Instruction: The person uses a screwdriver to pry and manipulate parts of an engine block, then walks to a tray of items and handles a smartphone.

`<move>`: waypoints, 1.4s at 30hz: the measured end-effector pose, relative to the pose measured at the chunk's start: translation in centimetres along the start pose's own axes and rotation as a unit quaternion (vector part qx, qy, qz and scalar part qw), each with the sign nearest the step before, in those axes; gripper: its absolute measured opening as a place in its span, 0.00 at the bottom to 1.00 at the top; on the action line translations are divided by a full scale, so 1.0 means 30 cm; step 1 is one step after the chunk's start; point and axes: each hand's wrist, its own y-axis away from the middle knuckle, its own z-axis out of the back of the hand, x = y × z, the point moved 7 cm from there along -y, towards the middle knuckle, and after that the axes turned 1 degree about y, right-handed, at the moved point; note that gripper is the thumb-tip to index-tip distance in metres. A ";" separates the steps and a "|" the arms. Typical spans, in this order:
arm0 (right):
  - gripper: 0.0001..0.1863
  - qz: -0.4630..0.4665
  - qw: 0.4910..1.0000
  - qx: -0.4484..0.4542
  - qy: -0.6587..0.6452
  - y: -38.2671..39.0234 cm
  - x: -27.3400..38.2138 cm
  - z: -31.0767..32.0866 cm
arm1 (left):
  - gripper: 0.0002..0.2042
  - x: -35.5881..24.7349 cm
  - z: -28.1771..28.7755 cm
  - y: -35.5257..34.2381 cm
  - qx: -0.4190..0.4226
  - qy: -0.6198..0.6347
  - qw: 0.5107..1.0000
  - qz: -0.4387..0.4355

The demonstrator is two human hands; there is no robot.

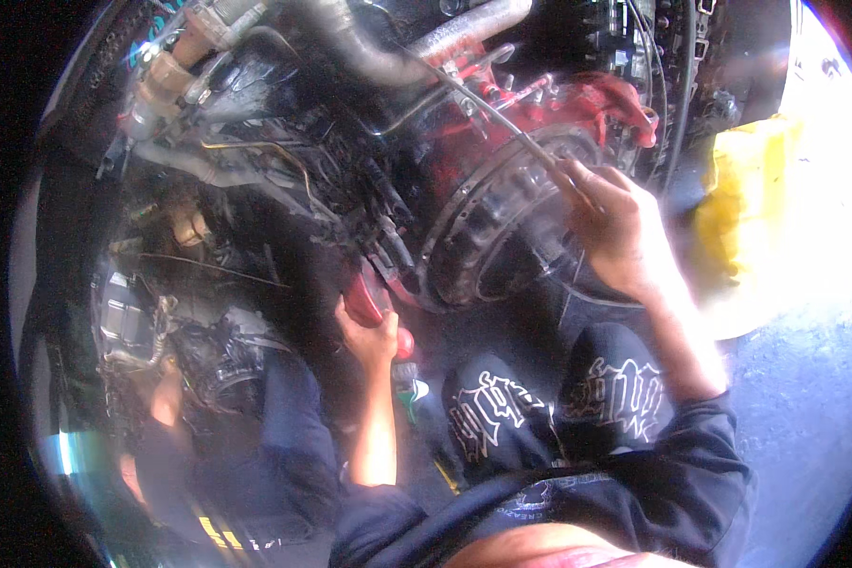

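My right hand (625,227) is closed round the near end of a long thin metal rod (502,118). The rod slants up and left across a large round dark metal housing (483,218), toward a red-painted metal part (577,104). Its far tip lies among the parts by a grey pipe (374,52), and I cannot make out what it touches. Lower and to the left, my left hand (367,336) is wrapped round a red object (363,292) beside the housing's lower edge. Whether that red object is fixed to the machinery is unclear.
Greasy hoses, cables and pipes (208,166) crowd the upper left. At lower left a co-worker in dark clothes (246,464) reaches one hand (168,383) into the machinery. A yellow object (743,199) stands at right on the bluish floor (795,407). My knees (615,379) are close below the housing.
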 end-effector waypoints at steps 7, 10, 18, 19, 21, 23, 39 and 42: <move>0.20 0.098 0.982 0.040 0.154 -0.143 0.094 0.066 | 0.40 0.031 -0.007 -0.011 0.002 -0.045 0.999 0.000; 0.15 0.106 0.969 0.066 0.212 -0.207 0.116 0.106 | 0.40 -0.007 -0.015 -0.017 0.001 -0.051 0.999 -0.010; 0.08 0.115 0.958 0.151 0.216 -0.322 0.272 0.172 | 0.39 -0.064 -0.001 -0.012 0.036 -0.100 0.991 0.077; 0.10 0.083 0.961 0.131 0.231 -0.317 0.273 0.166 | 0.40 0.005 0.017 -0.014 0.004 -0.092 0.996 -0.016; 0.15 -0.036 0.954 0.064 0.290 -0.258 0.236 0.160 | 0.40 -0.036 -0.023 -0.010 0.020 -0.076 0.996 0.037; 0.14 0.136 0.971 -0.025 0.196 -0.252 0.177 0.125 | 0.40 -0.025 -0.021 -0.014 0.018 -0.073 0.996 0.046; 0.26 -0.045 0.989 0.046 0.133 -0.082 -0.206 -0.227 | 0.39 -0.022 -0.086 -0.036 0.050 -0.029 0.998 0.026; 0.28 -0.085 0.991 0.021 0.099 -0.079 -0.267 -0.313 | 0.34 -0.022 -0.104 -0.035 0.037 0.011 0.998 -0.053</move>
